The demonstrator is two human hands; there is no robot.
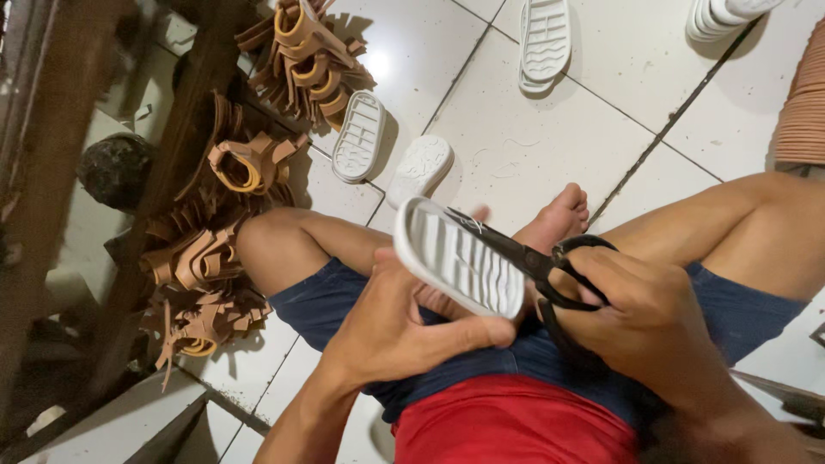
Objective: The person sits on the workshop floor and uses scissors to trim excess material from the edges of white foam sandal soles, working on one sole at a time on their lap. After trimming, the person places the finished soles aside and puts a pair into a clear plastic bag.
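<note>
My left hand grips a white ribbed shoe sole, held tilted above my lap with its tread side up. My right hand has its fingers through the handles of black scissors. The blades lie across the upper edge of the sole, pointing left. I sit cross-legged on a white tiled floor in blue shorts and a red shirt, and my bare foot shows just behind the sole.
Piles of tan leather sandal straps lie along a dark wooden bench leg at left, with another strap heap at top. Loose white soles lie on the tiles; a sole stack stands top right.
</note>
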